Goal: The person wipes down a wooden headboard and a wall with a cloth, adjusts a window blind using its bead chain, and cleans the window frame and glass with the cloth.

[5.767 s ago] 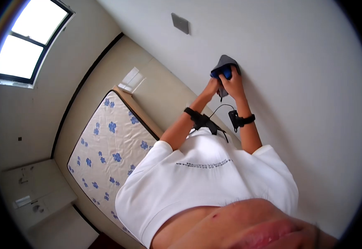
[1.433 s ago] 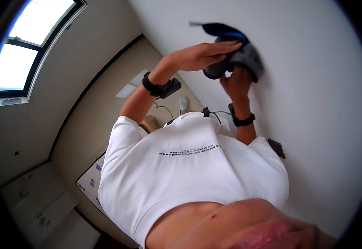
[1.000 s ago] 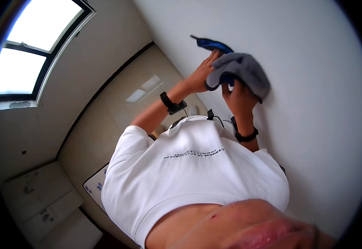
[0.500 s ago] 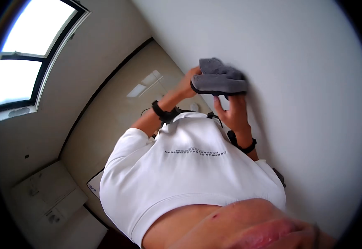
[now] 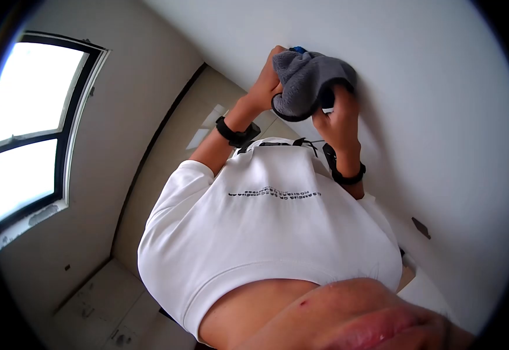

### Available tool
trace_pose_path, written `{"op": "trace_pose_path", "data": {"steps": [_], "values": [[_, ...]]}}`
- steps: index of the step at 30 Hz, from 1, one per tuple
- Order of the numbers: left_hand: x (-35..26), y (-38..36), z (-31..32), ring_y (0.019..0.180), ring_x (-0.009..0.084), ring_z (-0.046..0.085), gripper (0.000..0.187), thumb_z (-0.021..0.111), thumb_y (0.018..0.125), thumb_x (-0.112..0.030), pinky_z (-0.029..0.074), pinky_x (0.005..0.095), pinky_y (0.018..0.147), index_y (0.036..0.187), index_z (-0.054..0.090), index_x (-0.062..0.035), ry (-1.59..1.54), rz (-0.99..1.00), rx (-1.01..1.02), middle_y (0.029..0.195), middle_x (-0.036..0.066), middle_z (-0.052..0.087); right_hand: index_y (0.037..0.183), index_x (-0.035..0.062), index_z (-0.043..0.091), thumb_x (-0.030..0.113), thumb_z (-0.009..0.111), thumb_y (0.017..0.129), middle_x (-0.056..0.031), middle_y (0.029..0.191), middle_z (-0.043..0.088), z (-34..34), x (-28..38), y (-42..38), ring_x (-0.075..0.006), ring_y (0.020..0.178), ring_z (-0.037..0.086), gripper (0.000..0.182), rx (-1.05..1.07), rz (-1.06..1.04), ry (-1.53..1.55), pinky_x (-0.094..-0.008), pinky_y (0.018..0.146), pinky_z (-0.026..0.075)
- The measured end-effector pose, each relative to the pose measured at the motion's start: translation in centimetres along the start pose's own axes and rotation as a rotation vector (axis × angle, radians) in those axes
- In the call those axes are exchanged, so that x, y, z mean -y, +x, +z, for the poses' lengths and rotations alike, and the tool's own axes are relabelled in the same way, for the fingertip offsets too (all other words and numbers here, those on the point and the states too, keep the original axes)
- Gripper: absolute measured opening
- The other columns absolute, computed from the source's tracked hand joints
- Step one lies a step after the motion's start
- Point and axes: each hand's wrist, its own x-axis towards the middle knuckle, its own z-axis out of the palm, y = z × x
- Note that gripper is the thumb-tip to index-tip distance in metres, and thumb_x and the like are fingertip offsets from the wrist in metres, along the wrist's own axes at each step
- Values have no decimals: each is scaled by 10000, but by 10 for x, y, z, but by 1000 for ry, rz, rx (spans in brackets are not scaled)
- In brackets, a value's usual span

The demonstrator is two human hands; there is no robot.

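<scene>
Raised toward 12 o'clock since the earlier frame, a grey plush cloth [image 5: 313,79] with dark edging now shows a blue patch [image 5: 298,50] on its far rim, beside a pale wall [image 5: 441,87]. The person's left hand [image 5: 266,87] grips its 9 o'clock edge, the fingers partly hidden by the fabric. At its 4 o'clock side, the right hand [image 5: 342,119] holds the bunched cloth in a narrow grasp, fingertips tucked into the folds. Black straps circle both wrists, one left [image 5: 237,133] and one right [image 5: 349,175], above a white printed shirt [image 5: 266,227]. From where onlookers stand with the wearer, a dark-framed window [image 5: 32,122] glows toward 10 o'clock.
</scene>
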Motion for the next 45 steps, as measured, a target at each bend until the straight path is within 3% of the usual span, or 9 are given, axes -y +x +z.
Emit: {"op": "trace_pose_path", "data": {"steps": [6,8,11,16,20,22,27,36,45], "values": [[104,-65,-36,1134,309,507,434,562,910,-358,408,407,981,1231,563,-67,31,-286,-103,1135,128,585,1127,-46,556,163,663,864,-195,1072,656,86,-17,10,-346,1008,635,353,67,262,226,-397,891,476],[87,-61,-46,1116,243,582,381,446,976,-240,444,392,979,1297,525,-50,-827,-1254,-113,1261,101,584,1135,-42,540,205,661,865,-225,1058,641,122,-27,0,-379,969,622,385,125,300,177,-416,850,480],[69,-43,-53,1162,232,568,430,327,1013,-297,444,378,997,1316,519,-61,-802,-1135,-33,1311,114,566,1197,-64,466,285,652,872,-308,1065,588,153,-47,1,-446,989,577,512,289,355,65,-453,855,465],[6,22,-105,1158,188,561,454,386,1002,-353,391,331,1045,1311,499,-41,-770,-753,18,1265,83,585,1215,-74,411,201,723,863,-226,1186,512,96,15,47,-279,1043,554,545,-69,113,-38,-391,953,436],[-55,65,-155,1247,257,501,533,511,950,-347,355,364,1075,1331,447,20,-879,-379,51,1371,169,491,1173,-26,300,-13,673,826,-272,1226,460,44,90,104,-336,1115,526,510,-659,-67,156,-435,944,475],[-71,72,-146,1442,400,127,706,542,961,-297,167,473,1159,1460,208,75,-787,6,35,1531,330,67,1233,-73,355,43,630,863,-235,1280,446,28,94,98,-310,1155,504,476,-585,-38,-25,-425,1001,428],[-50,86,-144,1349,431,343,690,566,909,-307,321,426,1099,1370,307,136,137,117,-318,1455,339,280,1302,-73,453,174,663,864,-233,1361,482,30,70,96,-302,1263,448,545,-559,58,-159,-397,1085,311],[40,29,-137,1266,549,348,876,616,832,-303,367,458,1053,1388,122,160,196,-396,-202,1452,416,105,1316,-53,463,208,653,885,-201,1361,494,119,42,86,-299,1289,437,538,-107,449,-276,-394,1100,290],[138,-17,-170,1303,279,444,609,432,975,-392,386,356,1046,1460,307,-46,-701,-1034,95,1420,123,453,1307,-25,488,127,566,928,-179,1365,488,247,23,91,-293,1270,441,416,119,348,134,-412,1099,287]]}}
